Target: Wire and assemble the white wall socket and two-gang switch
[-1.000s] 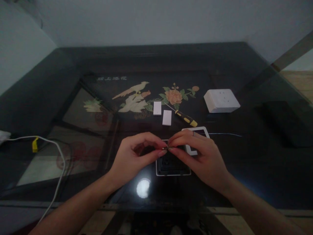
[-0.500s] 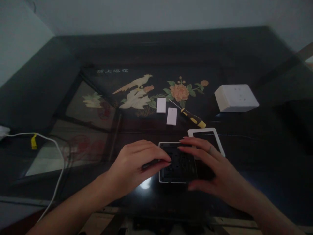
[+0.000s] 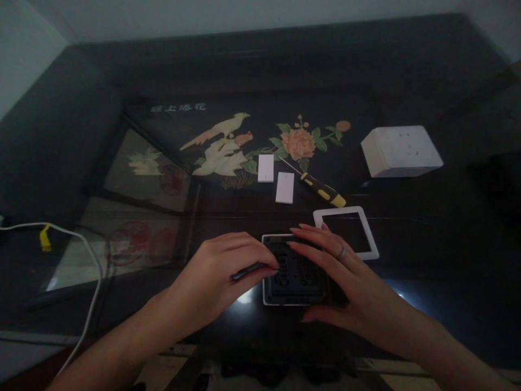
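The square wall switch (image 3: 295, 296), a black inner face with a thin white rim, lies on the dark tabletop. My left hand (image 3: 232, 266) comes from the left, its thumb and index finger pinched together over the switch's left part. A dark sliver shows between those fingers, too unclear to name. My right hand (image 3: 345, 277) spans the switch's right side, fingers over the top edge and thumb by the bottom edge. Under and beyond its fingers lies a white cover frame (image 3: 369, 233). Two white switch rockers (image 3: 266, 168) lie farther off, apart from each other.
A screwdriver (image 3: 323, 190) with a black and yellow handle lies beyond the frame. At the right stands a white socket box (image 3: 401, 152). A white cable (image 3: 95, 288) with a yellow tag (image 3: 45, 239) runs along the left. The glossy table (image 3: 228, 217) bears a bird-and-flower picture.
My right hand has shifted left, farther over the switch. My left hand keeps its pinch at the switch's left part. The view has tilted slightly.
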{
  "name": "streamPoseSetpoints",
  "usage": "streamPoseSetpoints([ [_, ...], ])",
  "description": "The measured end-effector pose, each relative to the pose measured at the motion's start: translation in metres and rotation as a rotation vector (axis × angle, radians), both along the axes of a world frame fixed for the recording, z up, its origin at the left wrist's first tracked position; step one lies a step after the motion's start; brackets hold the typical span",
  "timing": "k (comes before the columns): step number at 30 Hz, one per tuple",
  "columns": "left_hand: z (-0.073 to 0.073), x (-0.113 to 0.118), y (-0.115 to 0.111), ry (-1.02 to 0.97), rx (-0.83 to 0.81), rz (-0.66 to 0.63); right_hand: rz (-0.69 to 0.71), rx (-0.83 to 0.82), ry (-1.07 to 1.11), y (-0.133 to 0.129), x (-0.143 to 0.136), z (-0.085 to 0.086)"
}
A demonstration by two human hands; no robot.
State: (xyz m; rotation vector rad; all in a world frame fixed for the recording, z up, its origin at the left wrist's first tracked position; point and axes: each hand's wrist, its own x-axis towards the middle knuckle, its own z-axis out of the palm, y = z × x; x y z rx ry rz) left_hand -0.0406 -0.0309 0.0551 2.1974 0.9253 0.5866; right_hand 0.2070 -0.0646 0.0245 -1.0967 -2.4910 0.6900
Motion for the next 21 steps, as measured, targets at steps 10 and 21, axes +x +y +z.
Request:
streamPoseSetpoints([
  [10,0.0040,-0.0082,0.0024,0.074,0.049,-0.035,0.002,-0.010,0.020,-0.0004,0.0013,0.0013],
  [21,0.0016,-0.0063,-0.0007,0.112,0.167,-0.125,0.003,-0.031,0.025,0.0000,0.0012,0.0028],
])
